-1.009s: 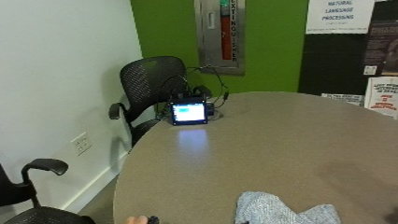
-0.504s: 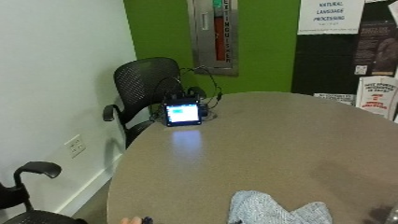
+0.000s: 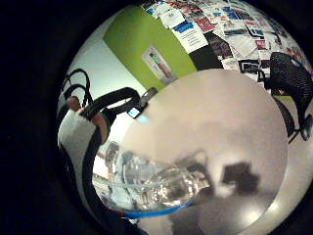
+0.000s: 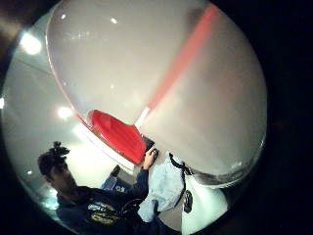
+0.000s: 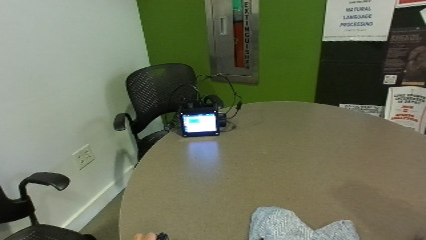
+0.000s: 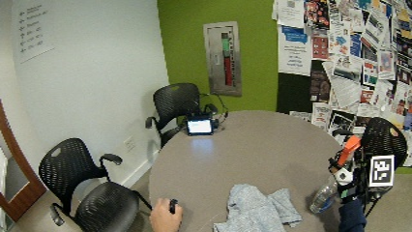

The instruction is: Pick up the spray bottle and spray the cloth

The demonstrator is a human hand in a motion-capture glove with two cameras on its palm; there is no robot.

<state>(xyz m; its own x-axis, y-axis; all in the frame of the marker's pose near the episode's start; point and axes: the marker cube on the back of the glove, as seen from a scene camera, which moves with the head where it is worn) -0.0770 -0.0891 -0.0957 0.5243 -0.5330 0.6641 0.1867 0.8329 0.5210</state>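
In the wide outside view a clear spray bottle (image 6: 323, 195) with an orange trigger head (image 6: 351, 145) is held tilted at the round table's right edge. My gloved right hand (image 6: 347, 186) grips it around the neck. The little finger side palm view shows the clear bottle body (image 3: 166, 188) close against the palm. A crumpled grey-blue cloth (image 6: 257, 210) lies on the table near its front edge, left of the bottle and apart from it; it also shows in the outside view as the cloth (image 5: 299, 229).
A small device with a lit screen (image 5: 200, 123) stands at the far side of the tan table (image 6: 257, 145). The person's bare left hand (image 6: 166, 217) rests on the front left edge on a small black object. Black chairs (image 6: 83, 179) ring the table.
The outside view's camera has shifted a little. The cloth and the screen device lie where they were.
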